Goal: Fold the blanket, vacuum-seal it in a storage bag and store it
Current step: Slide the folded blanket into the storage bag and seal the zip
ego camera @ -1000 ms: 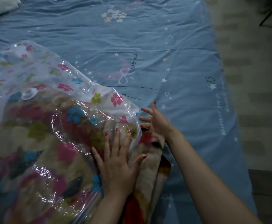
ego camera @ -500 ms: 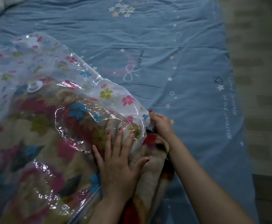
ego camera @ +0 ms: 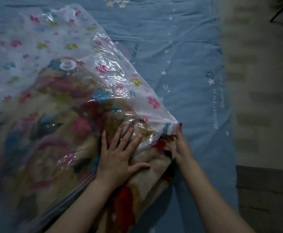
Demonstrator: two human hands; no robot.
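1. The left hand lies flat on the storage bag, fingers spread wide and straight, thumb out to the side on the blanket.
2. The right hand reaches to the bag's near corner. Its grip is a pinch: thumb and fingers hold the plastic edge there, and the plastic looks stretched tight up to that corner.
3. The blanket is mostly inside the clear flowery bag. One thick, fuzzy end sticks out of the bag's open side, between the two arms.
4. A round white valve sits on top of the bag.
5. The blue bed sheet has stars and writing on it. "SLEEP WELL" can be read near the bag. More words run near the bed's right edge; only "Wherever you" is clear.
6. Bare sheet lies to the right of the bag and at the far end. The floor is past the bed's right edge.
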